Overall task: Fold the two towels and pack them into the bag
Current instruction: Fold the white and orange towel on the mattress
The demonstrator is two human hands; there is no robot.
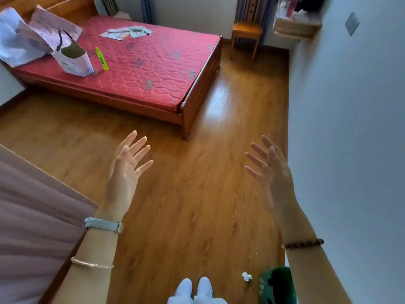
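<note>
Two towels lie flat and overlapping on the far part of the red mattress: a grey-blue towel and a paler patterned towel to its left. A white open bag with a dark handle stands near the mattress's front left edge. My left hand and my right hand are raised in front of me over the wooden floor, fingers spread, holding nothing. Both hands are well short of the bed.
A yellow-green tube lies beside the bag. Crumpled white sheets sit at the bed's head. A wooden chair stands past the bed, a wall runs on my right, a brown bed on my left. A green bin and paper scrap lie by my feet.
</note>
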